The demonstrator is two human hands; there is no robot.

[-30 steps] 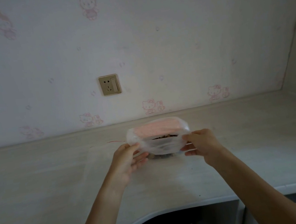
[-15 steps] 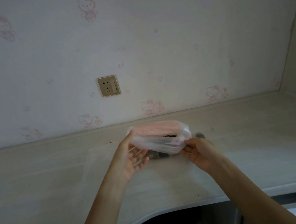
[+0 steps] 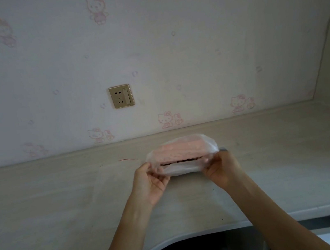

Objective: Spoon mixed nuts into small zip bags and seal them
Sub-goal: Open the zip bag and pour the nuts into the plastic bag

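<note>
— Pale laminate, wood-grain, matt: that was the counter (image 3: pixel 275 172), with a curved front edge nearest the camera. What did it carry?

— Item one: a clear plastic bag (image 3: pixel 183 156), crinkly, pinkish across its upper half, something dark showing in a slit at mid-height; nuts, most likely, though too small to tell. It was held just above the counter, straight ahead of both forearms.

— Its long axis?

— Left to right, spanning the gap between the hands. The left hand (image 3: pixel 149 181) pinched the left end, thumb on top; the right hand (image 3: pixel 223 169) pinched the right end, fingers curled round the film. Neither was nearer; each had its own end.

— Anything else close by?

— A flat clear sheet or bag (image 3: pixel 112 180) lying left of the hands, a thin red thread (image 3: pixel 128 159) behind it.

— And furthest off?

— Wallpaper with faded pink cartoon cats, and a brass-toned socket plate (image 3: pixel 121 96).
</note>
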